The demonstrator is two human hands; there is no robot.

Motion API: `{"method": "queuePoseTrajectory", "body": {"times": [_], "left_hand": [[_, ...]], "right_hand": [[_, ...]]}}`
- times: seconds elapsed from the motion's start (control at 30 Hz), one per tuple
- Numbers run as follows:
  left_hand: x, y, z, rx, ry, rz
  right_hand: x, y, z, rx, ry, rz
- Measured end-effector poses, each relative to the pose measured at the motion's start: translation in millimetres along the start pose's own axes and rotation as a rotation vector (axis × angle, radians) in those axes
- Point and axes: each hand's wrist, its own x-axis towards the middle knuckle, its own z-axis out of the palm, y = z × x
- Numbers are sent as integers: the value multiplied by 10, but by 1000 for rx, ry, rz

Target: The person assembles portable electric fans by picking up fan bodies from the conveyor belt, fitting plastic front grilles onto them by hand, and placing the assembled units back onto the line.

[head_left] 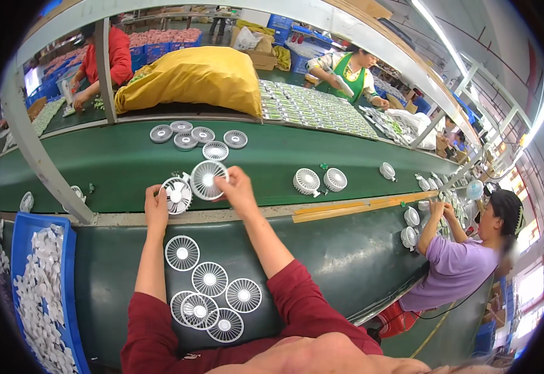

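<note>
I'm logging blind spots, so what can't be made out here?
In the head view:
Fan housing in the left hand: back hidden behind its own front.
Held grille: rim partly covered by the right hand.
One loose grille: partly covered by the overlapping grille.
Yellow sack: contents hidden by its fabric.
Blue bin: near end cut off by the lower edge.
</note>
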Motion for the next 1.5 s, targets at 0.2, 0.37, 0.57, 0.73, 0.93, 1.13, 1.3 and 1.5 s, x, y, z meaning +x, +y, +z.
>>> {"method": "queuePoseTrajectory", "body": {"times": [0.2,0.37,0.57,0.73,0.93,1.13,1.3,1.5], "left_hand": [[-416,491,272,-885,-283,-375],[-540,543,217,-1016,-396,-598],[-567,735,140,-1107,-409,-655],[-537,732,117,-1110,-325,-611],[-822,1012,401,-549,6,27],[-848,790,402,-14,89,574],[-837,801,418,-129,74,559],[-853,888,425,-268,92,363]], "right_hand": [[-275,85,316,-499,-31,-272],[-381,10,432,-805,1,-518],[-422,-2,487,-873,-239,-692],[-435,-40,472,-858,-351,-625],[-475,333,598,-334,-296,-342],[-547,249,734,132,-367,34],[-541,282,720,229,-376,55],[-574,386,770,-106,-239,-145]]}}
